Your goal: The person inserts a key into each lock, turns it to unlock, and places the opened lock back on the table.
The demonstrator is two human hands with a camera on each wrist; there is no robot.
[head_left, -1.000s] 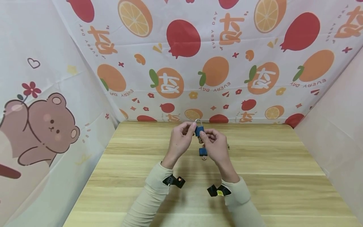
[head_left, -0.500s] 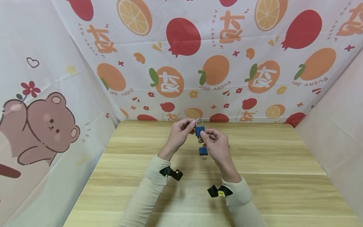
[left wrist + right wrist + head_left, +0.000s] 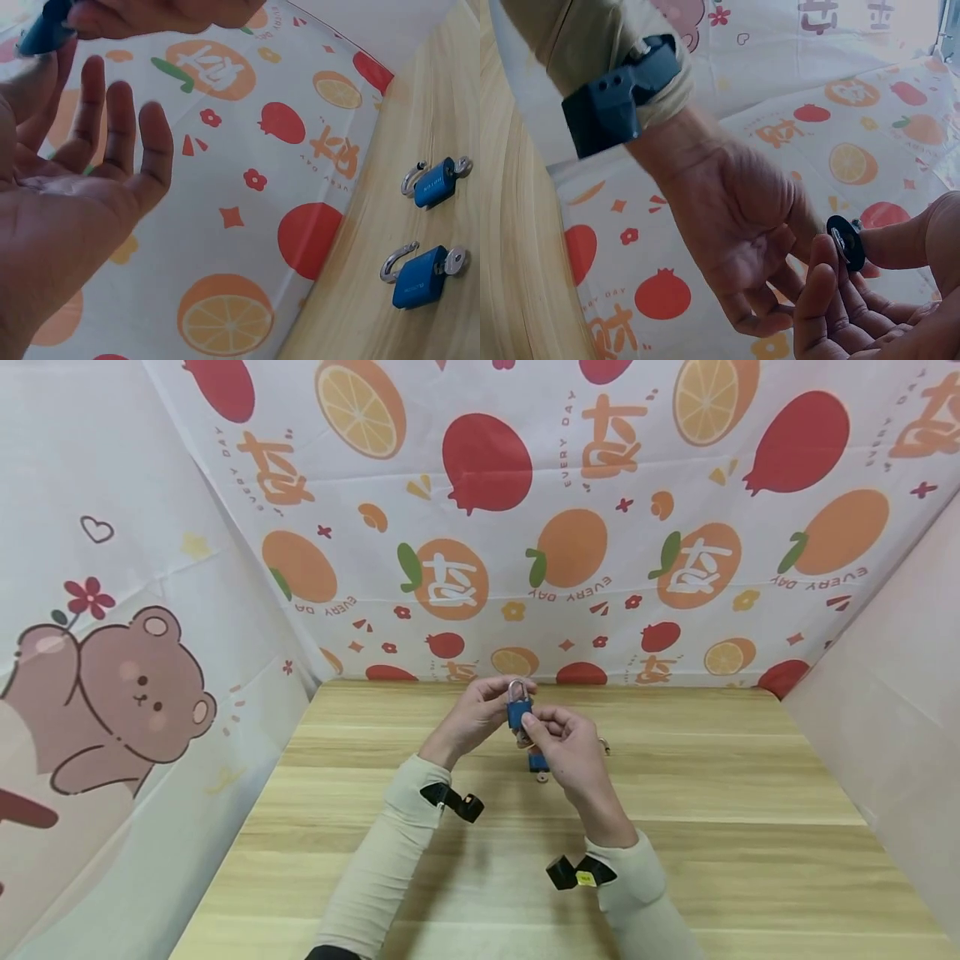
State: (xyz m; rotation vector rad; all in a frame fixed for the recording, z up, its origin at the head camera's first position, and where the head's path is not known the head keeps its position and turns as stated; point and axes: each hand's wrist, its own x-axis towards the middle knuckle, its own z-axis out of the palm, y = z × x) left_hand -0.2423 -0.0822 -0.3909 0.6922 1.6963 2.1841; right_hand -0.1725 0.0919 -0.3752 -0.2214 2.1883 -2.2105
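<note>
A blue padlock (image 3: 515, 714) with a silver shackle is held upright above the table, a key hanging at its bottom. My right hand (image 3: 573, 756) pinches its body between thumb and fingers. My left hand (image 3: 478, 714) has its thumb and index finger at the padlock, partly hidden behind it; its other fingers stand apart, loosely bent, in the left wrist view. Two more blue padlocks lie on the table: a nearer padlock (image 3: 420, 279) and another padlock (image 3: 435, 184), each with its shackle swung out and a key in it.
The wooden table (image 3: 337, 860) ends at a fruit-print cloth (image 3: 570, 460) at the back. Another cloth with a bear (image 3: 142, 693) hangs on the left, and a pale cloth (image 3: 907, 693) on the right. Each wrist carries a small black camera (image 3: 607, 112).
The held padlock has shifted slightly left and down. My left thumb has gone from its front to its side, then behind it, while my right hand keeps its pinch.
</note>
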